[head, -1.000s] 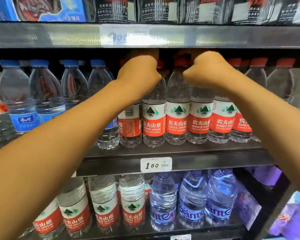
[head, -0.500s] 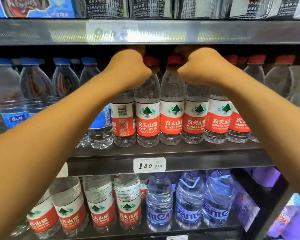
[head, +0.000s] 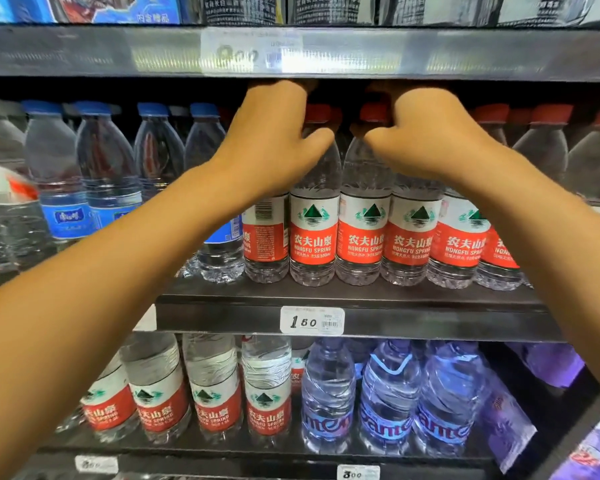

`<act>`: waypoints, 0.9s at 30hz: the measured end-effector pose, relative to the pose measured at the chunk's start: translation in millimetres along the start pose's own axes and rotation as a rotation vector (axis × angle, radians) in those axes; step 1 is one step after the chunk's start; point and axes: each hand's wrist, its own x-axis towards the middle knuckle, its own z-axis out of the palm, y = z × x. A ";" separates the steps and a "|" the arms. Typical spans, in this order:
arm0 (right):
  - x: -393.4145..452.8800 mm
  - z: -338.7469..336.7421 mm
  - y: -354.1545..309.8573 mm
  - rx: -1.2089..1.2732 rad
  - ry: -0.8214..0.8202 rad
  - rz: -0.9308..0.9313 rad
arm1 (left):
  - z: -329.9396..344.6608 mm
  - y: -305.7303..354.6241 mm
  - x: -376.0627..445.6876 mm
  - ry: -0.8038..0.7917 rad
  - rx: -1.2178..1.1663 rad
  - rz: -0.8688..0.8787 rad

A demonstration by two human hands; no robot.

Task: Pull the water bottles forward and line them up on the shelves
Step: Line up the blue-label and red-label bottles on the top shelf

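A row of clear water bottles with red caps and red-white labels (head: 364, 233) stands near the front edge of the middle shelf (head: 413, 320). More red caps show behind them in the dark. My left hand (head: 274, 143) lies over the tops of the two leftmost red-label bottles, with its thumb against the neck of the second one (head: 314, 188). My right hand (head: 426, 143) curls over the tops of the bottles to the right, its thumb beside a red cap (head: 373, 112). Both hands' fingertips are hidden behind the caps under the upper shelf.
Blue-capped bottles (head: 108, 174) fill the left of the same shelf. The upper shelf edge (head: 118, 51) hangs low over the caps. A price tag (head: 311, 321) reads 1.50. Below stand more red-label bottles (head: 215, 393) and bluish bottles (head: 388, 400). Purple packs (head: 548, 362) lie lower right.
Both hands were tight fists over the caps; now the thumbs stick out and the hands sit slightly wider apart. The front row of red-label bottles stands about where it was.
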 end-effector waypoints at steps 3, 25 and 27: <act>-6.0 4.3 -9.8 0.063 0.113 -0.071 | -5.6 -19.1 -27.8 0.145 0.102 0.102; 38.8 48.9 -130.5 -0.144 -0.021 0.124 | -48.4 -136.4 9.9 -0.412 -0.034 0.027; 38.7 48.7 -131.3 -0.084 -0.015 0.093 | -44.0 -139.9 12.0 -0.406 -0.101 0.047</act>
